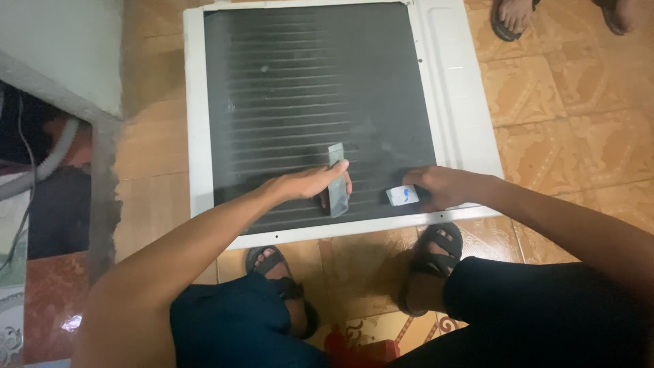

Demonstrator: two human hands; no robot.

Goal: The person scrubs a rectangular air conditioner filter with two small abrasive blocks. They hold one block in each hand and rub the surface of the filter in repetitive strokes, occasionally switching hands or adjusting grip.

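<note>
Head view shows you crouched over a large flat panel (449, 102) lying on the tiled floor (565, 136), its white frame enclosing a dark field of fine horizontal fins (306, 88). Your left hand (310, 182) reaches across the lower part of the fins, with its fingers (337, 168) stretched almost flat along a narrow grey comb-like tool (336, 180), which stands roughly upright in the picture and rests on the fins; the thumb is hidden beneath, so the hold looks like a loose pinch against the tool's side rather than a full wrap. Your right hand (436, 187) rests near the lower right corner of the dark field, fingers curled down onto the fins, touching a small white card with a blue mark (401, 195) that lies just beside the fingertips; whether it is pinched or only pressed you cannot tell. The two hands are near each other but apart. Your sandalled feet (436, 249) sit just below the panel's lower edge. Another person's sandalled feet (512, 17) stand at the top right, beyond the panel.
</note>
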